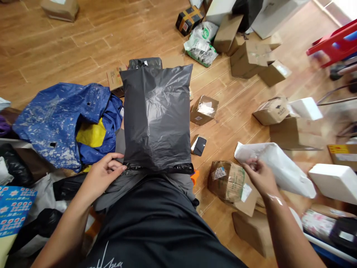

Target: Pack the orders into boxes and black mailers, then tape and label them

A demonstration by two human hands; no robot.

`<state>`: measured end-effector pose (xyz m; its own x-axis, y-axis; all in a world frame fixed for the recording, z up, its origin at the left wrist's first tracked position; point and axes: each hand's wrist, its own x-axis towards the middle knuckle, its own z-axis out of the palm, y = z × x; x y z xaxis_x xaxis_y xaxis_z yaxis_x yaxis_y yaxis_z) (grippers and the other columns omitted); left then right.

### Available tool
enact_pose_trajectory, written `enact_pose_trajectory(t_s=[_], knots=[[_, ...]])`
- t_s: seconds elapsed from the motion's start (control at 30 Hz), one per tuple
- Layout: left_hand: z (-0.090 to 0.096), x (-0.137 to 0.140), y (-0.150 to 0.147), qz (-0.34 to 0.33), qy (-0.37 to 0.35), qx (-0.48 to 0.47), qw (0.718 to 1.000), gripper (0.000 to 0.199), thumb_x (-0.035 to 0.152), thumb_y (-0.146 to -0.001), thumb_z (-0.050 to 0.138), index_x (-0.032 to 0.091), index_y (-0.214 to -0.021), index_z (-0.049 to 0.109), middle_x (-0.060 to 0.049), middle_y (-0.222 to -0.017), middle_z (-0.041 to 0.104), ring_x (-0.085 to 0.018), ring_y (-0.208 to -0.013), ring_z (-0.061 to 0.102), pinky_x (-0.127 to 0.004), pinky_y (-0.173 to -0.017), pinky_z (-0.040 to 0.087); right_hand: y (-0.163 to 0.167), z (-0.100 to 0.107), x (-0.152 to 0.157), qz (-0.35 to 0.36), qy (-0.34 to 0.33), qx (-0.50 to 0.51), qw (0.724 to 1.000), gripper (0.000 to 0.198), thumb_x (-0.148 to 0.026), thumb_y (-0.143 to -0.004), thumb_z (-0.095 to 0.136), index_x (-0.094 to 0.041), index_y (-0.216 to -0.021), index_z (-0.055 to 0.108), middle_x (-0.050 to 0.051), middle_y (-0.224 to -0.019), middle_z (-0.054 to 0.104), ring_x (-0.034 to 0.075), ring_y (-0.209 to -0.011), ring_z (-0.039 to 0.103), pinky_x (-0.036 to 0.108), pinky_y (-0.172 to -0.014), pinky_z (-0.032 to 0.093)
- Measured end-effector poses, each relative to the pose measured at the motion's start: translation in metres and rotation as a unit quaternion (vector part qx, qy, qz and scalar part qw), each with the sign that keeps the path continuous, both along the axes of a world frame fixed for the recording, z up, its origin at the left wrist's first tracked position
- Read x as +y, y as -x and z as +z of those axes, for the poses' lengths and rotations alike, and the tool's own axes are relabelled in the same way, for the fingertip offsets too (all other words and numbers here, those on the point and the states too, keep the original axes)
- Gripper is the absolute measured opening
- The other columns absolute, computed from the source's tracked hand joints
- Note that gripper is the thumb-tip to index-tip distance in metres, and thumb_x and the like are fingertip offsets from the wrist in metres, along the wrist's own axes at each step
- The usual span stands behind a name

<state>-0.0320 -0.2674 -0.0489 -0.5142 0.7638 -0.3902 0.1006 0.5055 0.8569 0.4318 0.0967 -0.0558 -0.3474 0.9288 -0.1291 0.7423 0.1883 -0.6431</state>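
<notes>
A dark grey plastic mailing bag (157, 119) lies across my lap, slightly wrinkled, with a glossy black strip along its near edge. Beside that strip's left end is my left hand (107, 169), fingers loosely curled and apart, the thumb tip at the bag's corner. Off to the right, my right hand (259, 173) is closed on the upper left end of a white plastic mailing bag (281, 167). That bag slants down to the right above the boxes; its contents are hidden.
A blue tarpaulin sack (61, 119) with a yellow patch lies left. On the wooden floor are a phone (200, 146), a small open carton (203, 111) and a taped brown parcel (225, 180). Cardboard boxes (248, 59) crowd the right, near a red frame (334, 41).
</notes>
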Motion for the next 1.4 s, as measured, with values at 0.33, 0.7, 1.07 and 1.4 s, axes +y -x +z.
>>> enact_pose_trajectory(t_s=[0.33,0.7,1.07,1.4], knots=[[0.060,0.047,0.016,-0.393,-0.328,0.610,0.604,0.037,0.016,-0.106,0.060,0.034,-0.136,0.071,0.005,-0.146,0.071,-0.015,-0.139,0.061,-0.037,-0.127,0.046,0.157,-0.005,-0.032,0.452,-0.431,-0.050,0.779,0.051,-0.013,-0.102,0.066,-0.036,-0.148,0.062,-0.001,-0.088,0.067,0.013,-0.066,0.056,0.025,-0.057,0.037],[0.033,0.115,0.014,-0.514,-0.246,0.413,0.711,0.041,0.009,-0.108,0.042,0.019,-0.127,0.077,-0.011,-0.128,0.079,-0.022,-0.122,0.075,-0.037,-0.116,0.056,0.198,0.013,-0.033,0.578,-0.444,-0.049,0.683,0.067,-0.001,-0.103,0.047,-0.040,-0.156,0.059,-0.002,-0.074,0.052,0.016,-0.059,0.042,0.029,-0.056,0.033],[0.025,0.082,0.049,-0.583,-0.215,0.358,0.697,0.073,0.018,-0.095,0.057,0.015,-0.167,0.042,-0.015,-0.174,0.039,-0.028,-0.162,0.037,-0.044,-0.138,0.025,0.213,0.014,-0.027,0.607,-0.419,0.003,0.675,0.048,-0.013,-0.111,0.040,-0.024,-0.148,0.068,-0.001,-0.071,0.048,0.016,-0.058,0.040,0.032,-0.054,0.032],[0.019,0.079,0.065,-0.589,-0.187,0.288,0.732,0.091,0.061,-0.094,0.074,0.022,-0.169,0.040,-0.016,-0.174,0.038,-0.032,-0.162,0.037,-0.045,-0.138,0.021,0.204,-0.007,-0.027,0.565,-0.281,0.056,0.774,0.052,-0.015,-0.103,0.045,-0.027,-0.147,0.071,0.001,-0.078,0.052,0.016,-0.060,0.045,0.028,-0.055,0.034]])
